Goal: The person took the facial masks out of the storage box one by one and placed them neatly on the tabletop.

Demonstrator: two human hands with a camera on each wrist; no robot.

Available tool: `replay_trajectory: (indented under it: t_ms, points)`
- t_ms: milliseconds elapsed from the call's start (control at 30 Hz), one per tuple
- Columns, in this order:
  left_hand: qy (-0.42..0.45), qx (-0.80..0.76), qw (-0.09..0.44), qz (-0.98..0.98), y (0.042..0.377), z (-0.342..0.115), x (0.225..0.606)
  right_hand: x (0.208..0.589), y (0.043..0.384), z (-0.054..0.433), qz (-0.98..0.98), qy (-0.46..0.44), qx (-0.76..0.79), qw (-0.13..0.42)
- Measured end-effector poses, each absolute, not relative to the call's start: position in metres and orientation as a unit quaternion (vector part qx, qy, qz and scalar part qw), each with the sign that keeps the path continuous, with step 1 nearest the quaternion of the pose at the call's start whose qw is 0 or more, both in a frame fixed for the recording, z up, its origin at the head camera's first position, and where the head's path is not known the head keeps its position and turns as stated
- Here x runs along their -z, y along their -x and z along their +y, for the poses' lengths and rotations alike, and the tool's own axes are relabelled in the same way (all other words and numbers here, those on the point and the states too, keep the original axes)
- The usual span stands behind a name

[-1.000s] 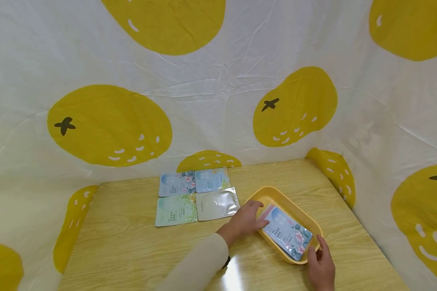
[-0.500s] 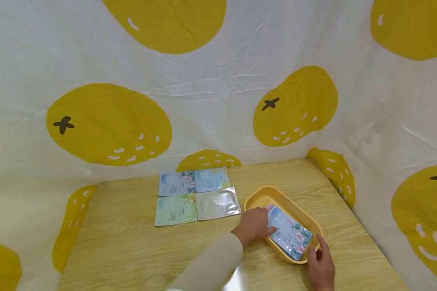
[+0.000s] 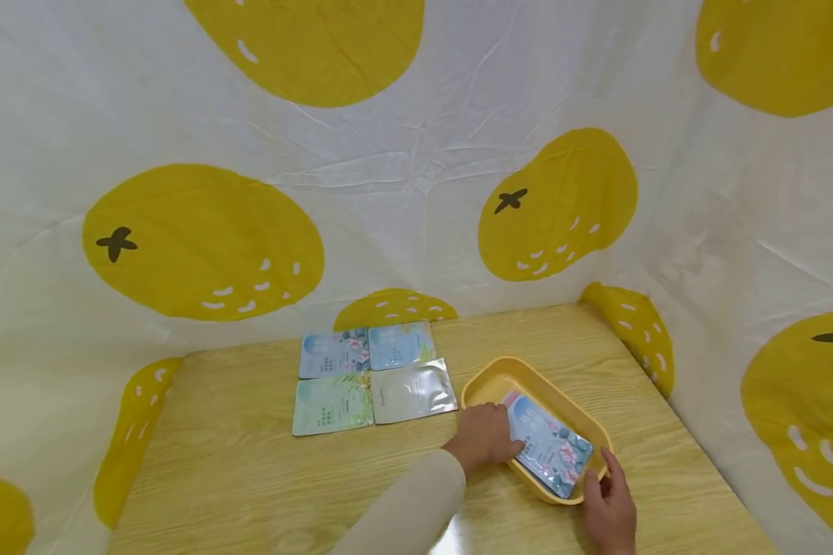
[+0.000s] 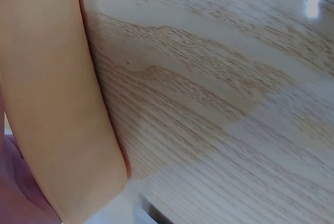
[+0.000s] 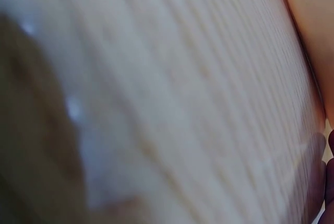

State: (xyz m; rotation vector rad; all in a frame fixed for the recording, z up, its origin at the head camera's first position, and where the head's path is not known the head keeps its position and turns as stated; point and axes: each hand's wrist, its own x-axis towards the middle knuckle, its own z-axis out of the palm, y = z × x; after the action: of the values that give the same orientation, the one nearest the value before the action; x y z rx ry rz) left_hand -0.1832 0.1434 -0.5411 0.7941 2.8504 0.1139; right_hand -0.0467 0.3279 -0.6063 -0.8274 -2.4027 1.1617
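Observation:
A yellow-orange plastic tray [image 3: 521, 368] lies slanted on the wooden table, in the right part of the head view. Inside is a short stack of flat face mask packets, topped by a blue one with pink flowers [image 3: 551, 447]; a strip of pink shows beneath it. My left hand [image 3: 484, 435] reaches over the tray's left rim and grips the stack's left edge, thumb on the top packet; its fingertips are hidden. At the near right corner my right hand [image 3: 611, 509] holds the rim between thumb and fingers. The left wrist view shows the tray's outer wall [image 4: 57, 93].
Left of the tray, several packets lie flat in two rows: a blue floral one [image 3: 333, 354], a light blue one [image 3: 399, 344], a green one [image 3: 332, 405] and a silver one [image 3: 414, 391]. A white cloth [image 3: 389, 216] with yellow fruit prints hangs behind and beside the table [image 3: 236, 462].
My left hand has shifted right, farther over the tray, and its fingers have curled in at the packets' edge. My right hand stays on the rim.

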Motion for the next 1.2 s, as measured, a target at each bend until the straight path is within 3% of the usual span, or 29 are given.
replay_trajectory:
  t_ms: [433, 933, 1200]
  points:
    - [-0.245, -0.050, 0.106, 0.962, 0.1844, 0.1458, 0.5437, 0.6081, 0.0461, 0.3273, -0.847, 0.291, -0.408, 0.179]
    - [-0.276, -0.052, 0.083, 0.956, 0.1844, 0.1456, 0.5430, 0.6034, 0.0476, 0.3240, -0.847, 0.280, -0.407, 0.197]
    - [-0.279, -0.048, 0.094, 0.955, 0.1824, 0.1458, 0.5410, 0.6040, 0.0470, 0.3258, -0.848, 0.284, -0.410, 0.180]
